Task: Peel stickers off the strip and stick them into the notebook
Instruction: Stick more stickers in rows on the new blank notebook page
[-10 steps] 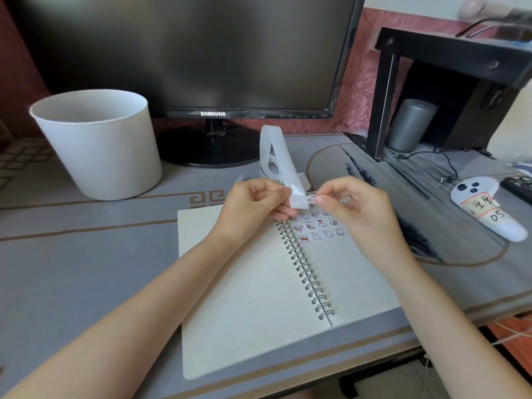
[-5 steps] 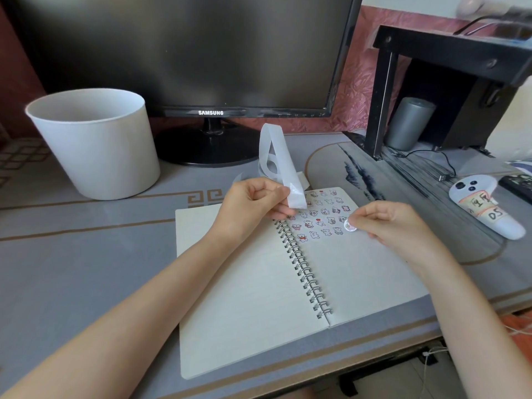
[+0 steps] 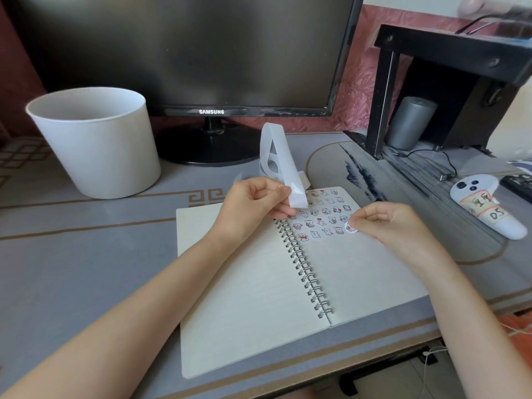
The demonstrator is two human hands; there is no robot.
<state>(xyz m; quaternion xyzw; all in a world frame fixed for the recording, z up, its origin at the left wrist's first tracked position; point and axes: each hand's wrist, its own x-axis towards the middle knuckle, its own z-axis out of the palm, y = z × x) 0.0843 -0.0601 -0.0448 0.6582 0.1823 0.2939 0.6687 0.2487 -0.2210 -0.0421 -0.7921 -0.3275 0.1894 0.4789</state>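
The desk (image 3: 86, 254) carries the notebook (image 3: 244, 283), open flat, spiral binding down the middle. The sticker strip (image 3: 280, 165) loops up off the desk behind it. My left hand (image 3: 253, 205) pinches its free end between thumb and curled fingers, above the top of the right page. My right hand (image 3: 385, 223) pinches one round sticker (image 3: 351, 227) between thumb and forefinger, other fingers curled in, at the right end of the lowest row of stuck stickers (image 3: 319, 214). Touching paper or just above it, can't tell.

To do it well, I judge:
- Line it up with that row, just beside the last one, no overlap.
- Lay one edge first, then roll a fingertip across so there is no bubble or crease.
- Hold the strip clear of the page so it doesn't drag over the stuck ones.

Counts:
- one monitor (image 3: 184, 53)
- one white bucket (image 3: 95, 145)
- one notebook, two pages showing
- one strip
- two hands
- one white controller (image 3: 486, 208)
- one sticker in the pinch

Stuck stickers sit in about five rows, roughly two dozen. A few hide behind the strip and left hand, so no exact count.
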